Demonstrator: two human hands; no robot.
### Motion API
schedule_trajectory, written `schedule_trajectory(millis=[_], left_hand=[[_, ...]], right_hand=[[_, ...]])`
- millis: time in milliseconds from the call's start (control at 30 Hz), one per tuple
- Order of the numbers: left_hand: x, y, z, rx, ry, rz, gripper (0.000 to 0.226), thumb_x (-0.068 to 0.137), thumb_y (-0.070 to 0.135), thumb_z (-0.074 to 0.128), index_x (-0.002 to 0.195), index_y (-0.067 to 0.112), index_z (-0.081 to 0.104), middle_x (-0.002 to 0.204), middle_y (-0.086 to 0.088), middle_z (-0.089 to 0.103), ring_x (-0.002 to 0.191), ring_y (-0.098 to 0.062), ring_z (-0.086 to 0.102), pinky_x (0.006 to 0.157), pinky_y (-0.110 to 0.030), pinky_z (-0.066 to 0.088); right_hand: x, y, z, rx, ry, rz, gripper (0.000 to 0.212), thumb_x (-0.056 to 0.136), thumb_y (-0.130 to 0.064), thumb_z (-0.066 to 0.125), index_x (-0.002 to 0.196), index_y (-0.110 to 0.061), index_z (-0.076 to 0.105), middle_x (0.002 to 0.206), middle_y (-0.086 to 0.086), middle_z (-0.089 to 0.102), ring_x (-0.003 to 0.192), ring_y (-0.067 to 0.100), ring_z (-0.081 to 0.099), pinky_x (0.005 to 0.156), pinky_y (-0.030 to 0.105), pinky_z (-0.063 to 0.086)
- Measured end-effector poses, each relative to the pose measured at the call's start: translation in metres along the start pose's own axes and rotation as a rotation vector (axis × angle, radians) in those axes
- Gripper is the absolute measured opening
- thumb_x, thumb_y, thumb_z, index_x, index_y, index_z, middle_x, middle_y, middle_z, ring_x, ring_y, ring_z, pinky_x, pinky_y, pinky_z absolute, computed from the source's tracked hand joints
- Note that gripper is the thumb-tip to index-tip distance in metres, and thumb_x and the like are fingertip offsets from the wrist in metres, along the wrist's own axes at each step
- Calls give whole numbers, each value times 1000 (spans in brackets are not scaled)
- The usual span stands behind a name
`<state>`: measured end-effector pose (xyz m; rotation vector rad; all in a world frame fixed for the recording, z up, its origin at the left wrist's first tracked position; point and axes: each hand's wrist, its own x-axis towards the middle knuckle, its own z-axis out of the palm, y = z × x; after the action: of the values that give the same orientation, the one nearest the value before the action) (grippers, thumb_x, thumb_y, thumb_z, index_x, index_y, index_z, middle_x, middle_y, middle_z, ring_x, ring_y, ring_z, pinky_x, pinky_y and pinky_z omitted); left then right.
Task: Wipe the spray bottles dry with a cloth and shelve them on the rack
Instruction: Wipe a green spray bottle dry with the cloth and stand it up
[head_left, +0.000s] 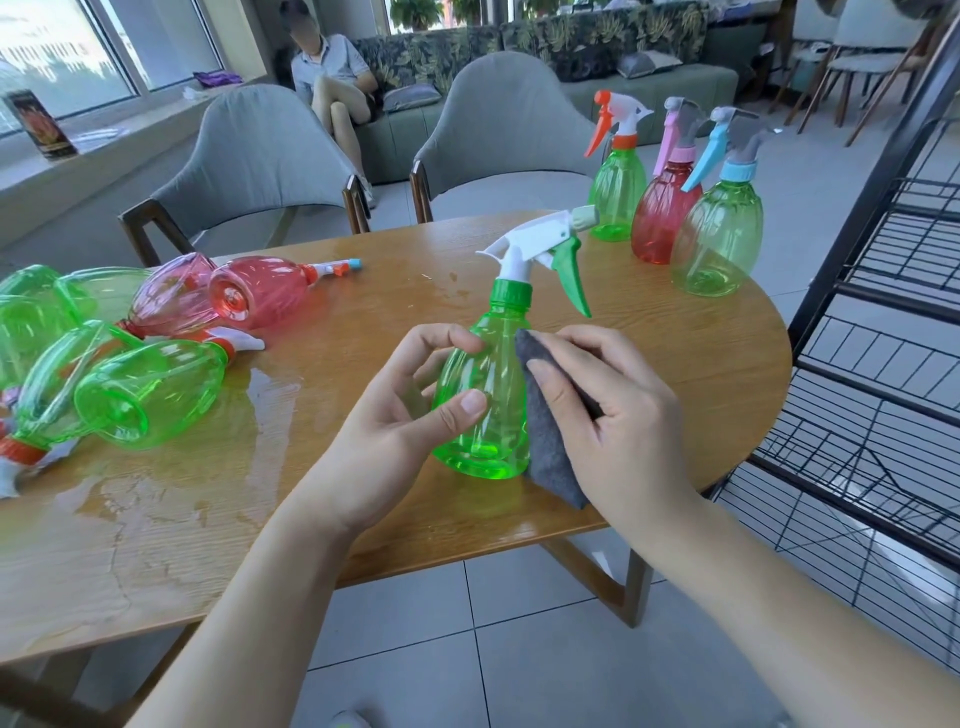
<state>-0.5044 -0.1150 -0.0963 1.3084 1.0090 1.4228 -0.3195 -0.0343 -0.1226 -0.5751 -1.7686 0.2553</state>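
Note:
An upright green spray bottle (488, 395) with a white head and green trigger is above the near edge of the wooden table (363, 525). My left hand (410, 410) grips its left side with thumb and fingers curled round it. My right hand (608, 410) presses a grey cloth (548, 441) against the bottle's right side, fingers curled over the cloth. Three upright bottles stand at the far right: green with orange trigger (617, 195), red with pink trigger (662, 213), green with blue trigger (719, 236). Several green and red bottles (150, 389) lie on their sides at the left.
A black wire rack (883, 364) stands at the right, close to the table's rounded end. Water puddles (156, 499) spread over the table's left half. Two grey chairs (260, 156) are behind the table. A person sits on a sofa further back.

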Motion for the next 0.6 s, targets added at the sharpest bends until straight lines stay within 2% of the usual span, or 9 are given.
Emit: schedule_trajectory(millis=[100,200,333,433,500,600], left_hand=[[1,2,-4,9,-41,-16,29,94,17,76,118,25,62,122,-9,61,111,-29,60,88,-38,55],[4,4,-9,13,-77,-33,34,92,19,73,123,28,64,132,-13,59,122,-35,57,97,-50,53],[7,4,-7,-55,-53,-55,47,93,18,72,139,22,61,139,-20,62,121,-36,62,99,-47,55],[6,2,-8,-29,-44,-77,54,92,21,70,144,20,57,146,-25,57,131,-45,58,109,-56,48],[6,2,-13,17,-66,-75,53,95,18,75,145,24,58,145,-24,57,135,-50,54,112,-61,46],[5,4,-16,77,-103,-73,55,92,19,74,144,26,59,145,-19,59,137,-47,53,113,-63,46]], right_hand=[[0,-1,0,6,0,39,24,100,-10,66,121,-2,75,110,8,70,101,9,63,92,11,44],[2,-2,-4,27,-7,58,24,100,-10,67,121,-4,75,110,8,71,101,9,64,92,12,46],[-5,0,-7,47,-71,-28,23,98,-6,69,120,-1,76,111,11,69,99,11,65,92,15,46],[-15,1,-9,73,-144,-75,24,97,-4,71,120,-1,76,112,14,67,101,15,66,94,19,49],[-16,2,-10,75,-166,-85,25,96,-4,72,121,-2,76,112,14,66,101,17,66,94,21,50],[-8,2,-9,63,-122,-52,24,98,-8,70,121,-3,76,111,11,68,99,15,66,92,19,49]])
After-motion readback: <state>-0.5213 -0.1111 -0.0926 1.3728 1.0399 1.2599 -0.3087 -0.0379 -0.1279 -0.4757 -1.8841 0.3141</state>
